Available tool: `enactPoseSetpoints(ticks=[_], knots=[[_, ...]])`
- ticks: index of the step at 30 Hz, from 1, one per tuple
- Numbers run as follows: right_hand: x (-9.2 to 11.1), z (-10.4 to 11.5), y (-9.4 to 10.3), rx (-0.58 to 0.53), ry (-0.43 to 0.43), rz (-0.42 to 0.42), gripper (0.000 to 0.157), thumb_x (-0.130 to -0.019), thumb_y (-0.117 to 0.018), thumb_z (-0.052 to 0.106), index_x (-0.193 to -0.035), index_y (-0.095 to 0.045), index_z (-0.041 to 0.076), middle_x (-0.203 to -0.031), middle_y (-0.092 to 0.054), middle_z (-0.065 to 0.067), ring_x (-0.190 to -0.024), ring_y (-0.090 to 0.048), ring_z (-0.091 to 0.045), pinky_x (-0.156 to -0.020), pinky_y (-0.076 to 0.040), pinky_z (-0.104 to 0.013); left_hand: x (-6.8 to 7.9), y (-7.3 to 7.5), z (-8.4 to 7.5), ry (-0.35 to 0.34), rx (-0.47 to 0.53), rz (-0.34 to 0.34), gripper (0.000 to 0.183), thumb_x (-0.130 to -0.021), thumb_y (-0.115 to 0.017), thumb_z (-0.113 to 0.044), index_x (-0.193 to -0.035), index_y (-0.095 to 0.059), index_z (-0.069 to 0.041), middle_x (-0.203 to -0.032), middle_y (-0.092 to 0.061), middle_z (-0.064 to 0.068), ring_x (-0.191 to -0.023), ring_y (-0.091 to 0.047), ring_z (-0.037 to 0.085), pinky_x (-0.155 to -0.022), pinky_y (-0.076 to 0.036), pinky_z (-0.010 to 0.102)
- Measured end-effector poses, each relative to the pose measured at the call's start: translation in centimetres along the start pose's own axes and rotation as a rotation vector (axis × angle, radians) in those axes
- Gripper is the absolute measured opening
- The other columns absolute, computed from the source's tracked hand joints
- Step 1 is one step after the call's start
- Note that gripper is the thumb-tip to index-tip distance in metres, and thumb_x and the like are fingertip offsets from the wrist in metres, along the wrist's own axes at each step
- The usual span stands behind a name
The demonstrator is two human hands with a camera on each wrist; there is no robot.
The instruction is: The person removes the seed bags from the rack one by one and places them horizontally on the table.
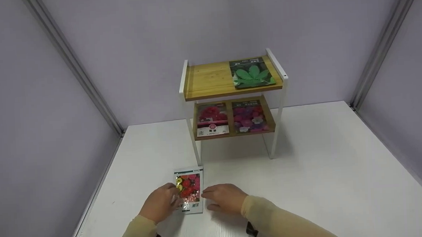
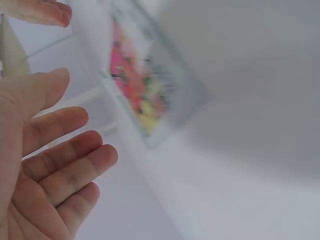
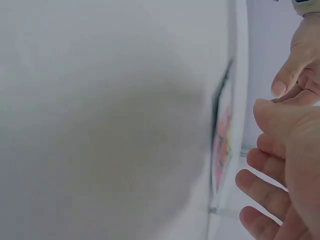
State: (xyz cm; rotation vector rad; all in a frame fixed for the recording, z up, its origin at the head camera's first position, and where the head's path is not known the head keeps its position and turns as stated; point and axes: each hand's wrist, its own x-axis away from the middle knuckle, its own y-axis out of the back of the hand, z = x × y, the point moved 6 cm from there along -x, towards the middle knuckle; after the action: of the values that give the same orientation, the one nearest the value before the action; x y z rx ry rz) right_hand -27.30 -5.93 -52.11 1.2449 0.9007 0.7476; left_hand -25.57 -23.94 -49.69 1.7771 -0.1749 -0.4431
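At the left, a sleeve [image 1: 135, 232] rose from the near edge of view and slanted up and rightward to the left hand [image 1: 160, 203], its thumb side turned to the packet [image 1: 188, 186]. From the head, its fingertips overlapped the packet's left edge; whether they touched could not be told. The left wrist view showed the fingers [image 2: 75, 172] loosely bent, spread a little and gripping nothing, the thumb apart from them. The packet lay on the table [image 1: 315, 181] between the hands, flower picture up, in front of the rack [image 1: 207, 80]. Its long axis ran from the person toward the rack, nearly straight, and its dark-banded end pointed away, just beside the rack's left front leg. To its right, the right hand [image 1: 226, 198] pointed leftward, fingers at the packet's right edge, thumb nearer the person; contact there could not be told either. The right wrist view showed those fingers gently bent and holding nothing. Its forearm slanted down and right in a matching sleeve. Behind, the rack's lower board held a red packet [image 1: 212, 114] left of a purple packet [image 1: 246, 118]; a leaf packet [image 1: 253, 73] lay at the right on the upper board.
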Motion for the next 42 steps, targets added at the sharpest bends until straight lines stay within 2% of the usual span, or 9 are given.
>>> enactPoseSetpoints(ticks=[5,13,19,24,27,33,39,42], knots=[[2.0,-1.2,3.4,0.001,0.018,-0.084,0.037,-0.092,-0.065,0.032,-0.123,-0.064,0.012,-0.125,-0.063,-0.002,-0.117,-0.057,-0.015,-0.099,-0.046,-0.031,-1.0,2.2,-2.1,-0.085,-0.027,-0.083,0.023,-0.080,-0.079,-0.022,-0.097,-0.073,-0.008,-0.101,-0.069,0.006,-0.089,-0.067,0.019,-0.078,-0.057,0.032],[6.1,-4.4,8.2,0.024,0.014,-0.246,0.036,-0.090,-0.069,0.028,-0.121,-0.066,0.009,-0.122,-0.065,-0.005,-0.112,-0.061,-0.019,-0.094,-0.050,-0.035,-2.7,5.2,-5.9,-0.298,-0.033,-0.206,0.022,-0.082,-0.078,-0.016,-0.100,-0.072,-0.006,-0.098,-0.070,0.006,-0.088,-0.066,0.017,-0.076,-0.057,0.029],[8.8,-6.9,11.5,0.064,-0.033,-0.348,0.038,-0.088,-0.071,0.025,-0.122,-0.065,0.009,-0.120,-0.065,-0.005,-0.109,-0.063,-0.020,-0.090,-0.053,-0.035,-3.7,7.2,-8.2,-0.363,-0.042,-0.244,0.021,-0.081,-0.077,-0.013,-0.100,-0.072,-0.006,-0.097,-0.070,0.004,-0.086,-0.065,0.015,-0.076,-0.056,0.025],[10.5,-8.5,14.6,0.107,-0.062,-0.420,0.038,-0.086,-0.073,0.023,-0.120,-0.066,0.009,-0.121,-0.065,-0.007,-0.110,-0.062,-0.022,-0.089,-0.053,-0.037,-4.7,9.2,-10.0,-0.392,-0.066,-0.270,0.024,-0.084,-0.076,-0.016,-0.106,-0.072,-0.007,-0.103,-0.070,0.004,-0.094,-0.066,0.017,-0.089,-0.053,0.029],[11.3,-9.3,16.3,0.147,-0.070,-0.445,0.039,-0.085,-0.075,0.021,-0.120,-0.066,0.008,-0.121,-0.064,-0.008,-0.110,-0.062,-0.022,-0.089,-0.053,-0.038,-5.3,10.3,-10.9,-0.412,-0.087,-0.283,0.027,-0.085,-0.075,-0.020,-0.108,-0.071,-0.007,-0.104,-0.070,0.004,-0.097,-0.065,0.017,-0.092,-0.051,0.030],[12.5,-10.2,19.4,0.202,-0.091,-0.469,0.044,-0.082,-0.077,0.019,-0.122,-0.065,0.005,-0.121,-0.065,-0.011,-0.110,-0.062,-0.025,-0.091,-0.052,-0.042,-6.5,12.6,-13.0,-0.465,-0.115,-0.326,0.030,-0.086,-0.074,-0.023,-0.111,-0.069,-0.007,-0.104,-0.069,0.004,-0.097,-0.064,0.017,-0.089,-0.052,0.028],[12.9,-11.2,21.9,0.239,-0.093,-0.462,0.043,-0.082,-0.077,0.018,-0.121,-0.065,0.004,-0.120,-0.065,-0.011,-0.108,-0.063,-0.028,-0.097,-0.046,-0.050,-7.8,14.1,-15.3,-0.538,-0.129,-0.383,0.031,-0.087,-0.072,-0.023,-0.113,-0.068,-0.007,-0.109,-0.068,0.006,-0.106,-0.061,0.021,-0.097,-0.048,0.030],[12.9,-11.7,23.3,0.251,-0.099,-0.454,0.043,-0.082,-0.077,0.017,-0.121,-0.065,0.004,-0.119,-0.065,-0.012,-0.107,-0.062,-0.028,-0.095,-0.048,-0.050,-8.6,14.8,-16.2,-0.559,-0.141,-0.419,0.033,-0.088,-0.071,-0.023,-0.116,-0.067,-0.007,-0.112,-0.067,0.007,-0.112,-0.060,0.023,-0.101,-0.045,0.032]])
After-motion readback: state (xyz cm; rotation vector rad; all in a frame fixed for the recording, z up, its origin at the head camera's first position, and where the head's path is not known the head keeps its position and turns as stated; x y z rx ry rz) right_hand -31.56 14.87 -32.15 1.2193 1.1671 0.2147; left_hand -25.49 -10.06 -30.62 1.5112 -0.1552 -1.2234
